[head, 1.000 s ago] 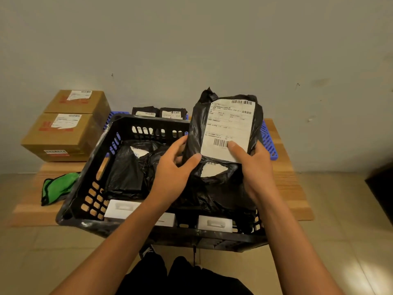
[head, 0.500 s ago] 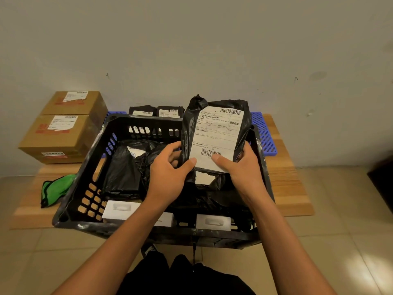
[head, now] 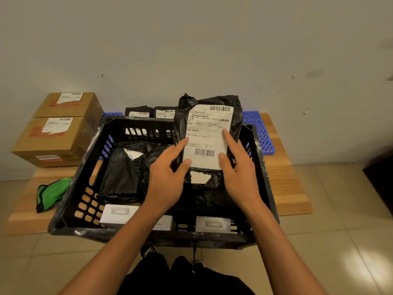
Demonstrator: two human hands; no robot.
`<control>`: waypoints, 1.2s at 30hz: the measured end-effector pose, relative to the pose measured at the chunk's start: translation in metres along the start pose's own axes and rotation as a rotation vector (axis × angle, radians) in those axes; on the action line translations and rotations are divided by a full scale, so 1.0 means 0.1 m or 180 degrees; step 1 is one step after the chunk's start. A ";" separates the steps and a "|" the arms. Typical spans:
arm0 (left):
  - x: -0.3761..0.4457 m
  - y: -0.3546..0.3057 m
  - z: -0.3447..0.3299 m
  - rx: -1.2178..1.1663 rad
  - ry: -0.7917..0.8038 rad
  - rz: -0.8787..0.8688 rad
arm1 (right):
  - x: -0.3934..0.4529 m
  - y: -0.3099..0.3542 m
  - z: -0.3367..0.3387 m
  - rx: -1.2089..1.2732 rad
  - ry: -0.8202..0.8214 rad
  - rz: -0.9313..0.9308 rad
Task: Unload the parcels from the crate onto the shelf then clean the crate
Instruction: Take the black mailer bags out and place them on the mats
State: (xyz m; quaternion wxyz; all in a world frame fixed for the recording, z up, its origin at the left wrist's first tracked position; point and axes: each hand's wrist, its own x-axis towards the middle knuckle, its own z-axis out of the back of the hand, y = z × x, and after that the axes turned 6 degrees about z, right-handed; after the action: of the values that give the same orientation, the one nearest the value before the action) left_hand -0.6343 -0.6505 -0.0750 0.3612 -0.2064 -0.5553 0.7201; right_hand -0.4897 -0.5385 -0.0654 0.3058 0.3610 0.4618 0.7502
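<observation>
A black plastic crate [head: 170,237] sits on a low wooden shelf [head: 282,184] in front of me. Above the crate's far right side I hold a black bagged parcel [head: 236,116] upright, its white shipping label facing me. My left hand [head: 165,179] pinches its lower left edge, thumb on the label. On the lower right, my right hand [head: 240,179] grips it with thumb and index finger laid on the label. More black bagged parcels [head: 119,173] lie inside the crate, and white foam blocks [head: 119,213] line its near wall.
Two small black parcels [head: 138,111] stand behind the crate on a blue plastic mat [head: 261,133]. Two stacked cardboard boxes [head: 53,139] fill the shelf's left end, and a green cloth [head: 51,192] lies left of the crate. Tiled floor surrounds the shelf.
The held parcel has moved away from me toward the crate's far right side. My right index finger has stretched up across the label.
</observation>
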 end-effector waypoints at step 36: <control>1.56 0.23 1.41 0.0467 -0.0288 -0.0013 | 1.60 0.54 -1.41 -0.0098 0.0405 0.0017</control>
State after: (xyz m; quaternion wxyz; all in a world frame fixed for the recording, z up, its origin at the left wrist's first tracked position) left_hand -0.8416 -0.6287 -0.0390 0.3513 -0.1455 -0.5172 0.7667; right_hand -0.7014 -0.4994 -0.0187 0.2793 0.3091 0.4678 0.7795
